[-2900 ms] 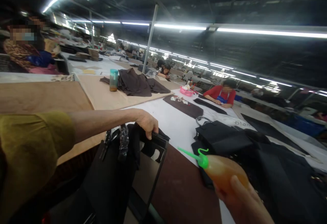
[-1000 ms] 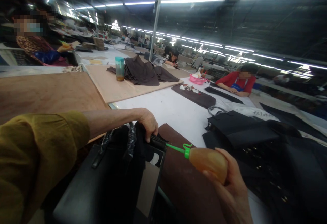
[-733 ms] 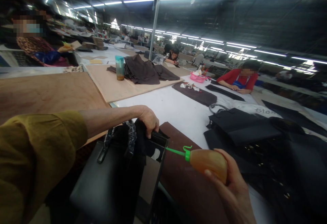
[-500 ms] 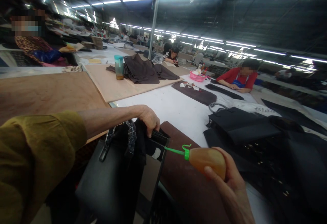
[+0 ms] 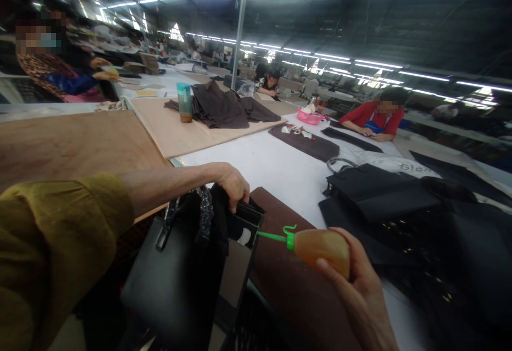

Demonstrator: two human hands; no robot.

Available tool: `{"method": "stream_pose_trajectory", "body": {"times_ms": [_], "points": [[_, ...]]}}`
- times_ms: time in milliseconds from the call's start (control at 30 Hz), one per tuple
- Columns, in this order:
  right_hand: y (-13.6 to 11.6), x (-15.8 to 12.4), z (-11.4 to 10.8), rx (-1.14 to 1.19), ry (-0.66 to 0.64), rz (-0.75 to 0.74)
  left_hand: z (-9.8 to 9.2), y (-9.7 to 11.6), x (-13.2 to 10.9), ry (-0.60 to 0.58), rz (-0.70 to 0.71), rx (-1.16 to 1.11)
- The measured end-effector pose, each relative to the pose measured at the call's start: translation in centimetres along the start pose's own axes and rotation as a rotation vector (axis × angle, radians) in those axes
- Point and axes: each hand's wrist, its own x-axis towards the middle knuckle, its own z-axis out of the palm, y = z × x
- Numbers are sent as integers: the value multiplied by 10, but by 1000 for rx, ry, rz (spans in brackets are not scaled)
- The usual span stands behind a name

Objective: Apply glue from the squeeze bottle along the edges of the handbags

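My right hand [image 5: 356, 281] is wrapped around a squeeze bottle [image 5: 320, 249] of amber liquid with a green cap and long green nozzle. The nozzle points left, its tip at the edge of an open black handbag [image 5: 172, 281]. From above, my left hand [image 5: 232, 183] is closed on the bag's upper edge, its fingertips partly hidden. The bag tilts at the table's edge, its handles [image 5: 205, 215] wrapped in clear plastic. Inside the opening show a grey-brown panel [image 5: 234, 276] and a small white patch [image 5: 244, 236].
A brown sheet [image 5: 288, 265] lies under the bottle on the white table [image 5: 240, 159]. Black bags [image 5: 384, 196] are piled on the right. Further back are dark fabric pieces [image 5: 220, 105], a teal-lidded bottle [image 5: 184, 103] and a pink basket [image 5: 310, 116]. Co-workers sit around, one in red [image 5: 372, 119].
My right hand and the squeeze bottle have shifted slightly left and up. The nozzle tip stays at the bag's edge, and my left hand keeps its hold.
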Motion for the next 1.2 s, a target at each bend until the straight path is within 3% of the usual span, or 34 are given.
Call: {"method": "stream_pose_trajectory", "body": {"times_ms": [333, 467, 667, 1200], "points": [[-8, 3, 5, 31, 83, -26, -3, 0, 0, 6, 36, 5], [-2, 3, 7, 23, 44, -38, -4, -2, 2, -2, 55, 15], [7, 1, 1, 15, 109, 3, -5, 1, -2, 13, 30, 65], [12, 2, -2, -8, -6, -17, -6, 8, -6, 23, 29, 79]]}}
